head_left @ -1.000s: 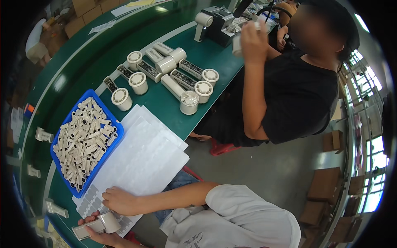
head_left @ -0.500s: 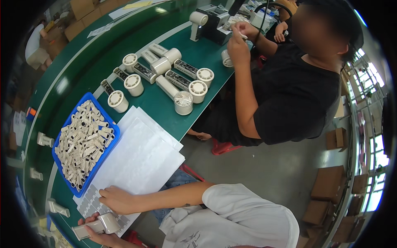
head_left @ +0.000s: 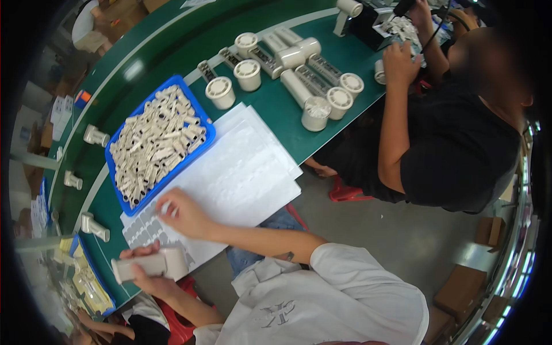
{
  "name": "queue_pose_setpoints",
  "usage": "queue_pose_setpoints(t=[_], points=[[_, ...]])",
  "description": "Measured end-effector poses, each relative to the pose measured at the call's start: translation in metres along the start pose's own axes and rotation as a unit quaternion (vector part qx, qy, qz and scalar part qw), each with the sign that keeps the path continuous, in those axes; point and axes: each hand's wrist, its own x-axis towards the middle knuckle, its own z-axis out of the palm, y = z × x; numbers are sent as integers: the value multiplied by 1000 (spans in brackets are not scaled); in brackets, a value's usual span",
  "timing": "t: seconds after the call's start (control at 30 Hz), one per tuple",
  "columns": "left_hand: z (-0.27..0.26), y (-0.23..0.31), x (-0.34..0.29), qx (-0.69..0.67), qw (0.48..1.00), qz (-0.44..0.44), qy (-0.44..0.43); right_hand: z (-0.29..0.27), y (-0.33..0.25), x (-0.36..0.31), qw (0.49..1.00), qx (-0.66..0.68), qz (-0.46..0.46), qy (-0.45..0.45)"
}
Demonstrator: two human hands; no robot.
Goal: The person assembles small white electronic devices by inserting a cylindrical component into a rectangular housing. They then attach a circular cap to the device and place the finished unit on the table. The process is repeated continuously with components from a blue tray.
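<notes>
Head view: bench assembly of pale plastic parts, with places given relative to the blue tray point(head_left: 210, 134). The tray is a shallow, roughly rectangular plastic vessel with a smooth raised rim, heaped with small off-white moulded pieces point(head_left: 155, 138), stubby and tubular, many with dark ends. Below the tray, well apart from its near corner, the handheld unit point(head_left: 172, 263) lies in the left hand point(head_left: 150, 280); its glossy off-white body joins a boxy handle to a short, wide cylinder. Along the tray's lower right side spread flat white sheets point(head_left: 241, 155), overlapping, with matt grey shapes point(head_left: 152, 227) in rows at the end nearest the unit. Up and to the right of the tray, on the smooth green table point(head_left: 279, 123), stand cylinders with round slotted caps point(head_left: 247, 75), some attached to long handles whose open channels show dark, uneven inner parts.

Pose: the left forearm rises from the lower edge, fingers and thumb wrapped round the unit's handle from opposite sides. The right forearm reaches leftward from a grey cloth sleeve point(head_left: 345, 264); the right hand point(head_left: 183, 213) hovers just below the tray over the sheets, its fingers bent and blurred, so whether they pinch anything cannot be told.
</notes>
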Motion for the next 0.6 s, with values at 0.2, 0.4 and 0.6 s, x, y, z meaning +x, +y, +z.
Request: queue_pose_setpoints(t=[0.2, 0.4, 0.6], points=[[61, -1, 11, 133, 988, 33, -65, -76, -78, 0, 990, 22, -118, 75], [119, -14, 35, 108, 969, 44, -216, -133, -139, -24, 987, 49, -107, 113], [139, -46, 45, 106, 949, 46, -292, -113, -155, -28, 995, -35, -89, 31]])
